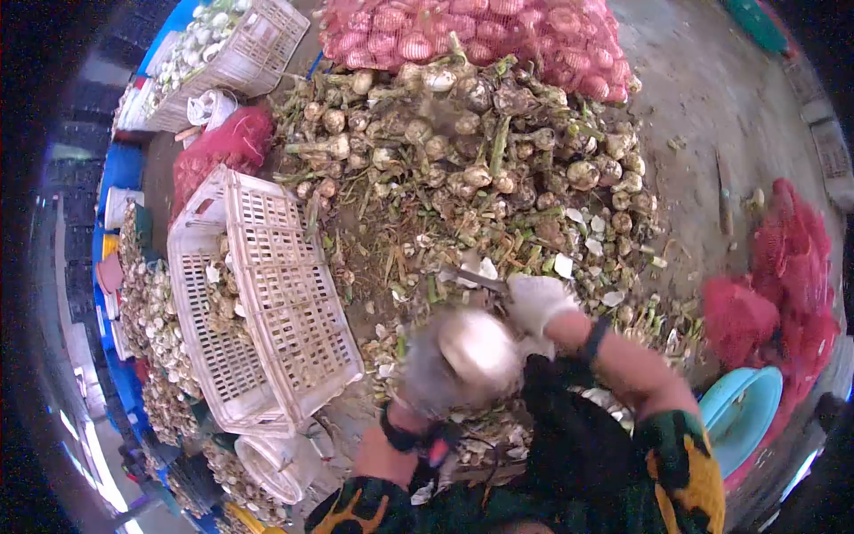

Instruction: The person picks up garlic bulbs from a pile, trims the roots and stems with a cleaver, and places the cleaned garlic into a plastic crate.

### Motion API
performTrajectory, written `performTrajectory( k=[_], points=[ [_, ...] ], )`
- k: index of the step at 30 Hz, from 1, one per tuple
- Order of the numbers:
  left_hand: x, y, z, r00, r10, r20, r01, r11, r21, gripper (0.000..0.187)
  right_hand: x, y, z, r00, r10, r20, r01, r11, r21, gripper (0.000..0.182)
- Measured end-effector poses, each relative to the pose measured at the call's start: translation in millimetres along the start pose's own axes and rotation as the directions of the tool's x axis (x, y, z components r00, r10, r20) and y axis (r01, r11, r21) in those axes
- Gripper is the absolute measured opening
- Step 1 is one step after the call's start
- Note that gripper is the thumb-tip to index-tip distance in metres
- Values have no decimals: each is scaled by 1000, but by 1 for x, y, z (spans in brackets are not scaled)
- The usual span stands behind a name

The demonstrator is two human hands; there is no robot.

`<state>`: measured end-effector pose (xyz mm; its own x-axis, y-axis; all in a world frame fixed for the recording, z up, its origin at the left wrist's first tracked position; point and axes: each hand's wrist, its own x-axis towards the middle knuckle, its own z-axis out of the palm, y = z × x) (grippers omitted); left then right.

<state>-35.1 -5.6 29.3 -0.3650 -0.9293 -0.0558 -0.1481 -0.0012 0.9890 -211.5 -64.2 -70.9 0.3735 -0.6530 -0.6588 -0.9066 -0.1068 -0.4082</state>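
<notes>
My left hand (425, 374), in a grey glove, is closed around a large garlic bulb (478, 345) held up close in front of me; it is motion-blurred. My right hand (536, 301), in a white glove, grips a pair of shears (474, 279) whose blades point left, just above the bulb. Beyond both hands lies a big heap of unpeeled garlic with stems (480, 151) on the ground. Cut stems and skins (498, 427) litter the ground under my arms.
A white plastic crate (267, 303) with a few bulbs stands to my left. A second crate of garlic (231, 44) is far left. Red mesh sacks (498, 36) lie behind the heap and at right (774, 303). A blue basin (743, 414) sits beside my right elbow.
</notes>
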Motion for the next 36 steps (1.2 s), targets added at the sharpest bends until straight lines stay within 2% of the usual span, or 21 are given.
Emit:
performTrajectory(
  k=[2, 4, 5, 6, 9, 10, 11, 12, 15, 17, 21, 23, 25, 28, 29, 31, 32, 33, 34, 35, 36],
  points=[
    [8, 47, 3, 931, 190, 313, -249, 955, 161, 58, -4, -3, 24, 998, -48, -42, 47, 999, -24, 31],
    [22, 49, 3, 977, 157, 143, -176, 975, 134, 66, -9, -3, 13, 972, -156, -178, 173, 981, 84, 31],
    [24, 42, 2, 993, -98, 73, 112, 967, -227, 73, -7, 0, 0, 947, -137, -290, 175, 978, 112, 33],
    [14, 29, 1, 921, -378, 96, 364, 741, -564, 82, -10, 0, -6, 920, -114, -376, 182, 972, 149, 35],
    [4, 4, -10, 900, -434, -46, 333, 750, -571, 97, -56, -13, -44, 802, -142, -580, 346, 902, 257, 32],
    [6, 8, -15, 986, -145, -76, 126, 968, -218, 94, -76, -18, -51, 716, -228, -660, 455, 869, 194, 30],
    [9, 11, -20, 983, 157, -99, -140, 977, 162, 91, -88, -19, -56, 670, -356, -651, 528, 846, 81, 30],
    [8, 1, -18, 992, -80, -100, 69, 992, -109, 83, -96, -20, -56, 617, -475, -628, 592, 805, -27, 31],
    [13, -17, -20, 802, -598, -20, 366, 516, -774, 67, -93, -31, -50, 603, -465, -648, 537, 838, -101, 34],
    [12, 1, -11, 921, -327, -213, 143, 791, -595, 63, -86, -28, -48, 561, -487, -669, 557, 820, -131, 29],
    [-1, -15, -7, 947, -271, -173, 168, 876, -452, 71, -44, 5, -38, 869, -183, -459, 181, 982, -48, 28],
    [8, -5, -8, 928, -338, -159, 224, 843, -489, 83, -45, 10, -32, 817, -202, -540, 251, 968, 16, 30],
    [11, -19, -13, 987, 28, -160, -27, 1000, 10, 82, -68, -5, -42, 760, -248, -601, 341, 939, 44, 27],
    [17, -22, -19, 986, 113, -126, -80, 968, 238, 75, -86, -18, -49, 638, -474, -607, 520, 847, -116, 25],
    [17, -21, -13, 978, 65, -201, -38, 990, 133, 73, -87, -18, -50, 634, -478, -608, 532, 840, -106, 40],
    [19, 1, -17, 973, 173, -155, -74, 865, 497, 70, -71, -7, -41, 731, -411, -545, 433, 896, -95, 29],
    [15, -18, -17, 972, 35, -234, 64, 914, 401, 72, -60, -2, -36, 777, -372, -508, 382, 920, -89, 24],
    [5, -41, -10, 929, -211, -306, 210, 977, -36, 74, -48, 1, -39, 898, -113, -424, 132, 991, 15, 22],
    [8, -44, -8, 922, -242, -303, 209, 968, -135, 76, -42, 10, -39, 869, -152, -471, 179, 984, 14, 25],
    [10, -48, -5, 914, -272, -299, 207, 950, -233, 78, -40, 10, -36, 892, -67, -447, 190, 953, 237, 29],
    [13, -32, -1, 946, -114, -303, 121, 993, 3, 80, -48, -1, -38, 923, 12, -385, 179, 872, 456, 32]
  ],
)
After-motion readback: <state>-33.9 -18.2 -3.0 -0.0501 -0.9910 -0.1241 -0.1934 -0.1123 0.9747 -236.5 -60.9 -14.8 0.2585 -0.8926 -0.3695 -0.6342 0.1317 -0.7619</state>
